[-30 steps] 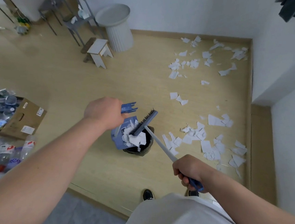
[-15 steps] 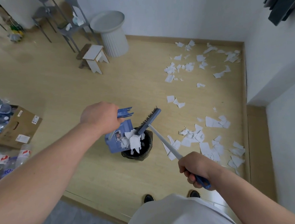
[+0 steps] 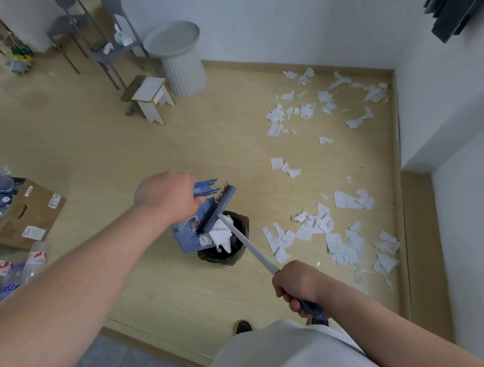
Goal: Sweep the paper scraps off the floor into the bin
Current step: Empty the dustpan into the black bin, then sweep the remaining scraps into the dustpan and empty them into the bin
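Note:
My left hand (image 3: 167, 196) grips the handle of a blue dustpan (image 3: 191, 237), tilted over a small black-lined bin (image 3: 242, 252) on the wooden floor. White scraps (image 3: 220, 234) hang from the pan's lip into the bin. My right hand (image 3: 298, 285) grips the blue end of a broom handle (image 3: 249, 245); the blue brush head (image 3: 219, 207) lies against the pan's inside. Many white paper scraps (image 3: 331, 232) lie on the floor to the right of the bin, and more scraps (image 3: 316, 105) lie near the far wall.
A cardboard box (image 3: 25, 215) of plastic bottles and loose bottles (image 3: 11, 269) sit at the left. A small white stool (image 3: 151, 99), a ribbed white side table (image 3: 181, 58) and grey chairs (image 3: 99, 40) stand at the back. Walls close the right side. My shoe (image 3: 244, 326) is below the bin.
The brush head has moved up the tilted dustpan toward its handle end, and the scraps have slid lower over the bin. The view has shifted slightly.

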